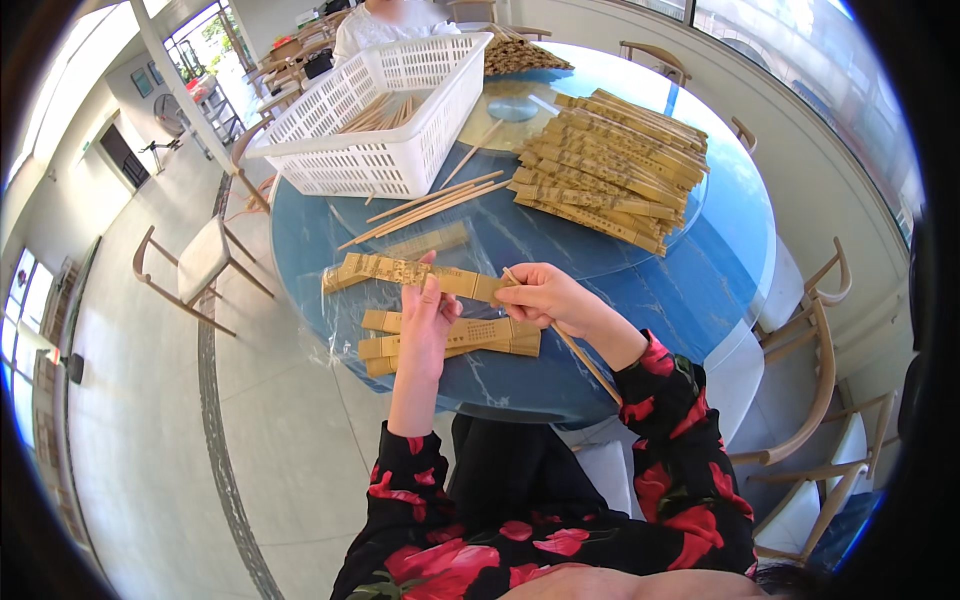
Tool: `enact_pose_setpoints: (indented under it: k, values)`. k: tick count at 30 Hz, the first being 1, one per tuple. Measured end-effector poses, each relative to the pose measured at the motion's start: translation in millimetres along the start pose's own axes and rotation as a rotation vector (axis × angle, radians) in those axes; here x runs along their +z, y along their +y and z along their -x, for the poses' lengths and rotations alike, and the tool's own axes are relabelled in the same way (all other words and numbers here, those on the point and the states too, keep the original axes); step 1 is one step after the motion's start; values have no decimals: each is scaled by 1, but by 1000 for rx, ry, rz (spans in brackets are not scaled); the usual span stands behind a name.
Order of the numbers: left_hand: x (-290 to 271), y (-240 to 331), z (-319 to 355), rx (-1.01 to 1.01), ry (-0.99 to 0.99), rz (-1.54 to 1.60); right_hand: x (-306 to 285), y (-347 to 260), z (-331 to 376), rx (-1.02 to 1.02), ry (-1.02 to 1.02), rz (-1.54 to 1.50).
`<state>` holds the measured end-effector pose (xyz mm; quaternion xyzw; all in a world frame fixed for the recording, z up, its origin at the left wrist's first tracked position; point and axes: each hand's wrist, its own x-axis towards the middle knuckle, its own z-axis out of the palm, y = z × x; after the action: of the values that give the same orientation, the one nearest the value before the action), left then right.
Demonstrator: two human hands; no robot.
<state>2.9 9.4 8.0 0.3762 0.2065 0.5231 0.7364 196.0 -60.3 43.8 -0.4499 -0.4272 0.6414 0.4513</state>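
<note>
**Sleeve (460,283) and stick (585,362) held on the near side of the basket (350,170)**

The left hand (428,312) is closed on the gold sleeve around its middle, thumb on top, and holds it up off the table (640,300). The sleeve lies nearly level, between the basket and the wearer. The right hand (548,298), separate from the left, pinches the pale stick near its upper end, beside the sleeve's right end; the rest of the stick slants down toward the wearer, farther from the basket. I cannot tell whether the stick's tip is inside the sleeve, or whether the right fingers also grip the sleeve.

Below the hands, on the side away from the basket, lies a small stack of gold sleeves (490,338). Another sleeve, under clear film (478,252), lies between the basket and the held one.

The basket is white and slotted, with sticks inside (385,115). Several loose sticks (430,208) lie along its near right side. Right of the basket is a large heap of sleeves (610,165), layered and fanned. Beside the basket's far right corner sits a brown pile (525,55). A person in white (385,30) is beyond the basket. Left of it stands a wooden chair (205,262) with a pale seat.
</note>
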Motion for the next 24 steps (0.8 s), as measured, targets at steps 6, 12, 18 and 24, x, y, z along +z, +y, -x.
enact_pose_setpoints:
  k: [6, 12, 18, 24]
  values:
    - [-4, -37, 26, -148, -112, -61, 2, 12, 1, 111, -33, -36]
    - [-3, -32, 31, -104, -73, -27, 5, 12, 2, 166, -68, 25]
    - [-2, -34, 34, 2, -91, -128, 1, 18, -1, 141, -76, -21]
    - [4, -27, 35, -93, -178, -85, 2, 18, 2, 133, -94, -43]
